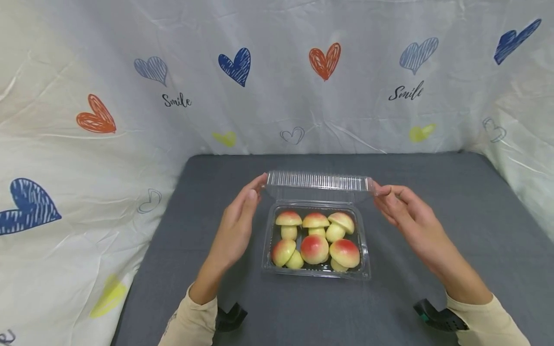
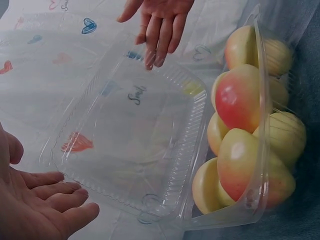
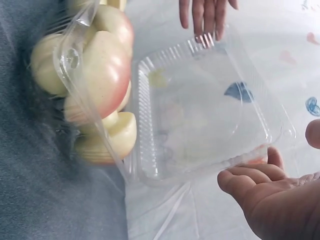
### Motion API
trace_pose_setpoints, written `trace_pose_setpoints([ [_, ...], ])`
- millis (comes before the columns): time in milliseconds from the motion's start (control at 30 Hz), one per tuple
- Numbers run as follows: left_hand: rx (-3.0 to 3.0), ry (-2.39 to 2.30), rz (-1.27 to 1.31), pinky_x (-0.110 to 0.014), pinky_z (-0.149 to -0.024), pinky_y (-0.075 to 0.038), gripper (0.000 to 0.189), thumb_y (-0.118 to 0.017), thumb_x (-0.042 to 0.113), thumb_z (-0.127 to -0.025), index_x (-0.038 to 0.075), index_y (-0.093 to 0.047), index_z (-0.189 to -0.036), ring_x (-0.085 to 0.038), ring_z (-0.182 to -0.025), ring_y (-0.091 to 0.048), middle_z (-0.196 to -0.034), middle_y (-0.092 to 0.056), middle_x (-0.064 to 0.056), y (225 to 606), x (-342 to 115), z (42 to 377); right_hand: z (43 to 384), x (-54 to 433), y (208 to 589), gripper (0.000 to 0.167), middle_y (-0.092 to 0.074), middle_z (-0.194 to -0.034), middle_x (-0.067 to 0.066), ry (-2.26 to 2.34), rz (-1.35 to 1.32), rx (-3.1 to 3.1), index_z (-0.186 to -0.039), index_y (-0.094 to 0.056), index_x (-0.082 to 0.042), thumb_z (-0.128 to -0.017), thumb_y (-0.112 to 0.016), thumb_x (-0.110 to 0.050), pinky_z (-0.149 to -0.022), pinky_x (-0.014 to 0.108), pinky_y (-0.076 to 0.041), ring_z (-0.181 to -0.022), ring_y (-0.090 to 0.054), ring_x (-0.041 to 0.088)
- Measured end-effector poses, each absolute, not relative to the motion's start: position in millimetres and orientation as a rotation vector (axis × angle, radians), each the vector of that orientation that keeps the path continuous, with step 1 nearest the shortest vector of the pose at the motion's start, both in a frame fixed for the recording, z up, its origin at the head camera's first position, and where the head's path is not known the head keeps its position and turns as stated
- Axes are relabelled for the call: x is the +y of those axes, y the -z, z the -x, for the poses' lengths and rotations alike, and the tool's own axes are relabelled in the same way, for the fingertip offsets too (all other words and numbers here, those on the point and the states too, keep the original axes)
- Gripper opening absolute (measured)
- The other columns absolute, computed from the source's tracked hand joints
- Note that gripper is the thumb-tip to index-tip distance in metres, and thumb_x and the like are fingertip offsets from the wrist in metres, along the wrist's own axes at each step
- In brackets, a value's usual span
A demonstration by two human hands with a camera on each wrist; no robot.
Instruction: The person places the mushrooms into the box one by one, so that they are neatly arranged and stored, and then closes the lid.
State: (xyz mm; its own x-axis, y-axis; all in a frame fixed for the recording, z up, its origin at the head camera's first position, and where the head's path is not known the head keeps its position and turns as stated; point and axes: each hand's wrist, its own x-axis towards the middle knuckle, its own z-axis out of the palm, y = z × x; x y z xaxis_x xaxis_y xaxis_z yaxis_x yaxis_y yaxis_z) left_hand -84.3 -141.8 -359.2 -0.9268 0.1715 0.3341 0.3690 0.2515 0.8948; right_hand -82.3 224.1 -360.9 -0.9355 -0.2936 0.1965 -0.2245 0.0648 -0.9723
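A clear plastic clamshell box (image 1: 365,262) sits on the grey cloth with its hinged lid (image 1: 318,181) raised at the back. Inside the box lie several mushroom-shaped pieces (image 1: 314,247), yellowish with red-tinted caps. My left hand (image 1: 233,226) is at the lid's left edge, fingers extended and thumb apart from the lid. At the opposite edge my right hand (image 1: 413,221) has its fingertips against the lid. In the right wrist view, the right hand's extended fingers (image 3: 255,182) support the lid's side, the thumb standing away from it.
The grey-covered table (image 1: 320,312) meets a white curtain (image 1: 277,110) printed with hearts and "Smile" at the back and sides. A dark strap-like device (image 1: 231,317) is near the left sleeve; another dark device (image 1: 441,317) is near the right sleeve.
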Motion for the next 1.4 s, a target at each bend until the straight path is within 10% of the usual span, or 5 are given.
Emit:
trace_pose_setpoints([
  [667,-2.347,1.681,0.432,-0.031,-0.121,-0.036,0.044,-0.039,0.026,-0.117,0.021,-0.047,-0.16,-0.011,-0.149,-0.044,-0.162,-0.05,0.002,380.4,-135.4,54.9,65.2,223.9,381.5,0.016,-0.041,-0.166,0.017,2.045,0.685,2.226,-0.125,-0.05,0.007,-0.113,-0.042,0.001,-0.113,0.017,-0.04,-0.153,-0.04,0.011],
  [1400,-2.343,1.713,0.431,-0.021,-0.122,-0.029,0.043,-0.042,0.02,-0.116,0.014,-0.051,-0.158,-0.016,-0.153,-0.04,-0.163,-0.048,-0.001,406.8,-132.8,40.0,43.3,223.1,409.4,0.039,-0.03,-0.171,0.019,2.087,0.75,2.1,-0.142,-0.041,0.013,-0.104,-0.05,0.016,-0.118,0.025,-0.036,-0.156,-0.035,0.015],
])
